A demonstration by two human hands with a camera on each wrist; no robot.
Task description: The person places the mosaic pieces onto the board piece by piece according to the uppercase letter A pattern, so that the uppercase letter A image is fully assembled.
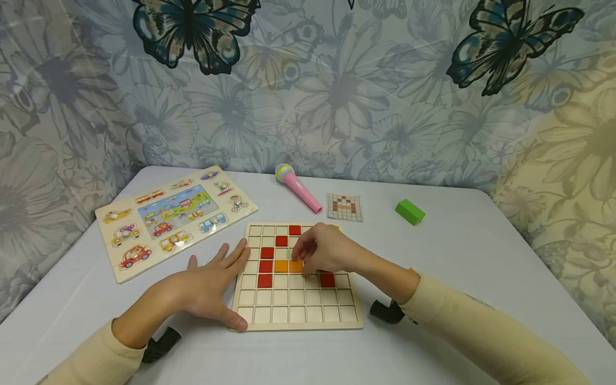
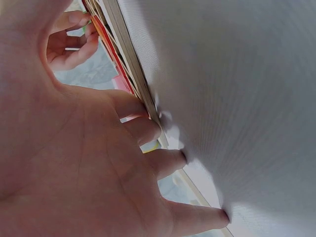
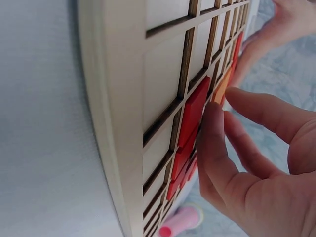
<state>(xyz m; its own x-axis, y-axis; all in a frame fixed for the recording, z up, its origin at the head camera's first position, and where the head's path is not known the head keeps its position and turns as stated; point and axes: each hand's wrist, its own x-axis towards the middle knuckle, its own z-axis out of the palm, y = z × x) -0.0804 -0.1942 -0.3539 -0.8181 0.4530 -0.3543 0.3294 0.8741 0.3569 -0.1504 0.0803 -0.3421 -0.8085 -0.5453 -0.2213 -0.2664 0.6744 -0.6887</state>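
Note:
A wooden grid board (image 1: 308, 325) lies flat on the table, with several red tiles (image 1: 265, 266) and orange tiles (image 1: 281, 266) set in its squares. Its left edge is steadied by my left hand (image 1: 204, 283), fingers spread, the thumb at the lower left corner. Over the middle of the board, my right hand (image 1: 329, 248) pinches at an orange tile (image 1: 295, 266) with thumb and curled fingers. The right wrist view has the fingertips close around this orange tile (image 3: 222, 89), low at the board's surface. Part of the grid is hidden beneath the right hand.
A vehicle puzzle board (image 1: 122, 274) lies at the back left. Behind the grid are a pink toy microphone (image 1: 302, 191) and a small pattern card (image 1: 344, 207). A green block (image 1: 410, 212) sits to the right on the white table (image 1: 447, 240).

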